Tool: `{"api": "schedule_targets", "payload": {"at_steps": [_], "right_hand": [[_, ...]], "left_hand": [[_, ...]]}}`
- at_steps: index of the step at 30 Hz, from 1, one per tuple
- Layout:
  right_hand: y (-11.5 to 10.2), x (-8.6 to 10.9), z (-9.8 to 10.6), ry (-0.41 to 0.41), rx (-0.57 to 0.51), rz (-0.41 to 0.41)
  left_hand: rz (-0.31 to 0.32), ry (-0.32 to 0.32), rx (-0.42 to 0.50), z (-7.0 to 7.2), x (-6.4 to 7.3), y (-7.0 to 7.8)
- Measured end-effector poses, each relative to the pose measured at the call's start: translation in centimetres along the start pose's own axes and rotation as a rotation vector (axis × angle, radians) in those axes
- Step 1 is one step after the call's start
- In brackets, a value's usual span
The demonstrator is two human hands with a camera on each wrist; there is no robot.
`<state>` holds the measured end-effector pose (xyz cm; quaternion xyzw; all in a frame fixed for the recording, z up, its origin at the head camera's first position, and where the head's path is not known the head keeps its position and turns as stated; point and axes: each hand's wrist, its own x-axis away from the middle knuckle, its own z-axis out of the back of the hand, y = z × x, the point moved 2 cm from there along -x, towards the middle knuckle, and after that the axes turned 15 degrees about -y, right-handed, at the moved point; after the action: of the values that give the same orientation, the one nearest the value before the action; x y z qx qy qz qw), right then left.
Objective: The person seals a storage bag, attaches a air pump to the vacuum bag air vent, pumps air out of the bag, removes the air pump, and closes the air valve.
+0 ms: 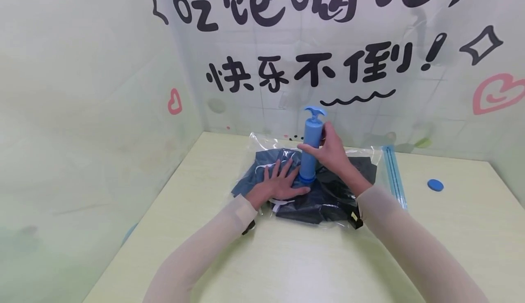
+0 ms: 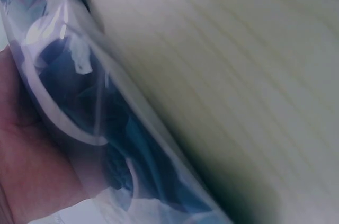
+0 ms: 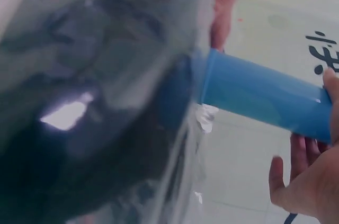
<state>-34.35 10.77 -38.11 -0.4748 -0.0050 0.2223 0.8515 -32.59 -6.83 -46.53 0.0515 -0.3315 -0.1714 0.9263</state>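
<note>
A clear vacuum storage bag (image 1: 328,209) with dark folded clothes inside lies flat on the table. On it stands a blue hand pump (image 1: 313,143), nearly upright, its base against the bag and its T-shaped handle at the top. My right hand (image 1: 331,150) grips the pump's barrel from the right, as the right wrist view shows too on the blue barrel (image 3: 265,94). Spread out on the bag just left of the pump's base, my left hand (image 1: 280,185) presses down with straight fingers. White cord shows through the plastic (image 2: 63,113) in the left wrist view.
A round blue cap (image 1: 435,185) lies on the table (image 1: 463,230) to the right of the bag. The bag's blue zip edge (image 1: 394,175) runs along its right side. Behind the table stands a white wall (image 1: 242,107) with black lettering.
</note>
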Motion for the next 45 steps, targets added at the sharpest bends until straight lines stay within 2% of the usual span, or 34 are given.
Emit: {"api": "schedule_targets", "payload": {"at_steps": [3, 6, 12, 14, 18, 21, 25, 30, 37, 42, 45], "right_hand": [[0.1, -0.1, -0.5, 0.036, 0.005, -0.009], [0.1, -0.1, -0.9, 0.029, -0.015, -0.016], [0.3, -0.2, -0.6, -0.082, -0.207, -0.081], [0.1, -0.5, -0.2, -0.122, -0.272, -0.043], [-1.0, -0.9, 0.8, -0.207, -0.382, 0.083], [-1.8, -0.8, 1.5, -0.269, -0.435, 0.163], [-2.1, -0.7, 2.2, -0.309, -0.374, 0.209], [-1.9, -0.7, 2.3, -0.244, -0.243, 0.207], [-1.8, -0.7, 2.1, -0.060, -0.076, 0.162], [-1.5, -0.8, 1.5, 0.083, -0.017, 0.116], [-1.4, -0.9, 1.1, 0.120, 0.013, 0.080]], "left_hand": [[-0.006, 0.005, -0.003, -0.1, -0.2, -0.2], [-0.008, 0.008, -0.006, -0.2, -0.3, -0.3], [-0.011, -0.004, 0.014, -0.2, -0.4, -0.2], [-0.012, 0.001, 0.020, -0.1, -0.3, -0.2], [-0.006, 0.001, 0.014, 0.2, 0.0, -0.1], [-0.007, -0.002, 0.011, 0.3, 0.2, 0.0], [-0.011, 0.001, 0.014, 0.2, 0.4, 0.1], [-0.019, 0.007, 0.016, 0.1, 0.3, 0.0], [-0.032, 0.010, 0.005, 0.2, -0.1, -0.2], [-0.035, 0.015, 0.010, 0.1, 0.1, -0.1], [-0.027, 0.009, 0.002, 0.0, 0.2, -0.1]]}}
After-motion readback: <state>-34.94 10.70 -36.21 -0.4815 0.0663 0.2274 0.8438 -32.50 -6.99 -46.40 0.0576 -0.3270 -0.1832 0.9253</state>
